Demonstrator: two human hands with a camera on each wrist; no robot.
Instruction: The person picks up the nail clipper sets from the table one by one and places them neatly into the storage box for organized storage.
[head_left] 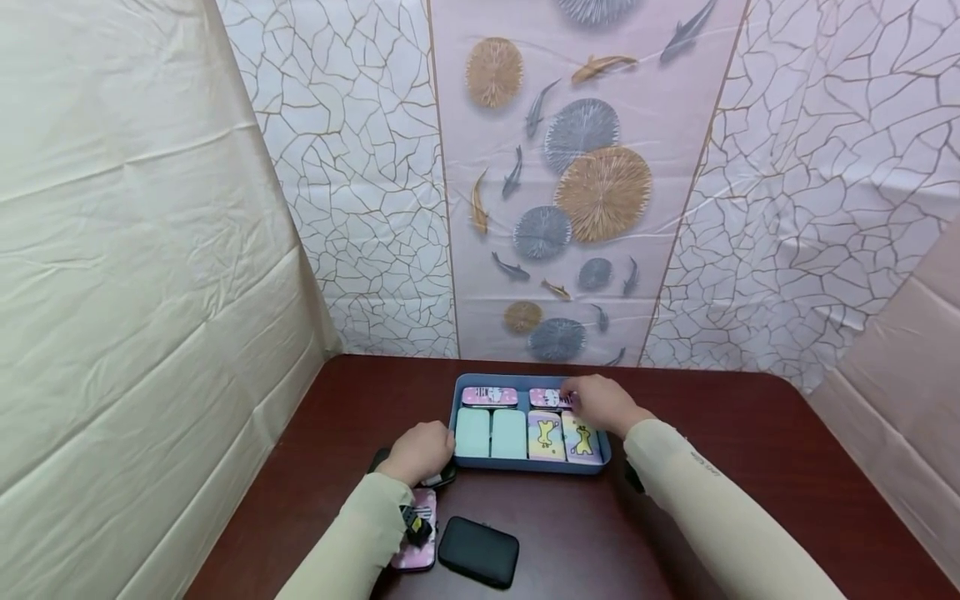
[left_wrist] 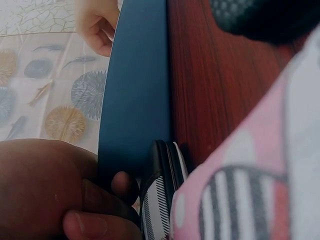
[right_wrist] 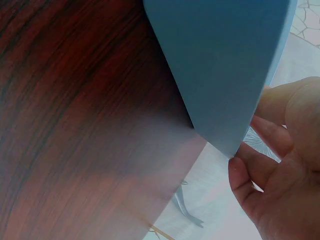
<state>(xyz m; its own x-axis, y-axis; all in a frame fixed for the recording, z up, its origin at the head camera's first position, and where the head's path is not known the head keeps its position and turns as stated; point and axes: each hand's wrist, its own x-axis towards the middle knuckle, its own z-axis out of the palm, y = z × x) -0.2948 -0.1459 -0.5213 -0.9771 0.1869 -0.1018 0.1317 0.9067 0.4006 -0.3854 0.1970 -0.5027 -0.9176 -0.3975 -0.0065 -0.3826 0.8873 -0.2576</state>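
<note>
A blue tray holds two pale green cases, two giraffe-print cases and two pink striped cases along the back. My right hand reaches over the back right, bent fingers at the right-hand pink case and hiding its end. In the right wrist view, those fingers curl at the rim corner. By the tray's front left corner, my left hand is curled, fingers close to the tray wall and a black-and-white plaid case. I cannot tell whether it grips either.
A black case lies on the dark red table in front of the tray. Beside it, another pink case sits partly under the left wrist. Patterned cloth hangs behind the table; plain cloth lines the left side.
</note>
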